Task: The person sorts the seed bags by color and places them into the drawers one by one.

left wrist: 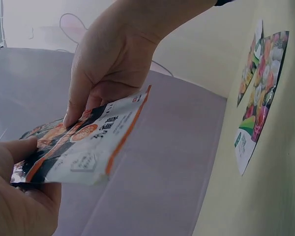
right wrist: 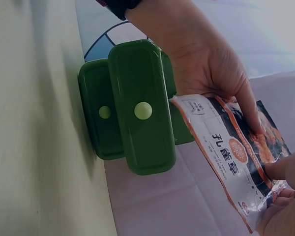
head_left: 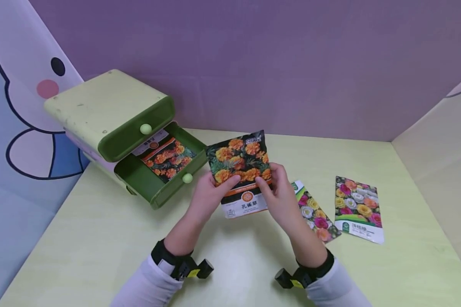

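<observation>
Head view alone shows inside the drawer (head_left: 138, 174); left hand (head_left: 210, 194) and right hand (head_left: 281, 198) pinch a packet (head_left: 244, 164).

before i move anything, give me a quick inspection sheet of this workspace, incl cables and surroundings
Surface: pale table, bare between the forearms.
Job's things: orange-flower packet held above the table; matching packet lying in the pulled-out lower drawer; upper drawer looks closed.
Clutter: two mixed-flower packets lie on the right, one partly hidden by the right hand, the other fully visible.
Hands: left hand and right hand pinch opposite side edges of the held packet, thumbs on its printed face.
Cables: nothing seen.
Surroundings: purple backdrop behind, cartoon-printed panel at left.
</observation>
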Demonstrator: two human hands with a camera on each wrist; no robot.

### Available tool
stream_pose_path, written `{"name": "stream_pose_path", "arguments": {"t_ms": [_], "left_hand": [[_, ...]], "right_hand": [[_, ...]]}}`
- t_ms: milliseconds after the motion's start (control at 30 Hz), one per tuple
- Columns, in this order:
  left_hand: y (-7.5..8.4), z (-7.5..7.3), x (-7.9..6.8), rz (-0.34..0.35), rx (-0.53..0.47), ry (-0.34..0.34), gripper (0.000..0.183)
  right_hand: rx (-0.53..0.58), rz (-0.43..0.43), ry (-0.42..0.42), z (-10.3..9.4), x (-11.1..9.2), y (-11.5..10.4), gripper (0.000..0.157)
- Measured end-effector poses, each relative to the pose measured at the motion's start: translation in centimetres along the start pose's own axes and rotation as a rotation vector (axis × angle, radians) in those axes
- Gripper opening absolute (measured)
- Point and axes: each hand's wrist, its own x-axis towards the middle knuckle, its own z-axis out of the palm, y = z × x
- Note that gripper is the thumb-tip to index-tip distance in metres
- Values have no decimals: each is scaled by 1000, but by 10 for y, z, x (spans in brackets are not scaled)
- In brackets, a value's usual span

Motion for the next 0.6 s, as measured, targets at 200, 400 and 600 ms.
{"name": "stream_pose_path", "arguments": {"t_ms": [200, 400, 600], "left_hand": [[-2, 1, 0, -34, 11, 42, 32], [1, 1, -2, -48, -13, 36, 32], [2, 0, -4, -45, -30, 32, 32]], "right_hand": [[-38, -34, -15, 0, -1, -1, 33], [-109, -76, -30, -1, -6, -5, 34], [-138, -99, -37, -1, -6, -4, 36]]}}
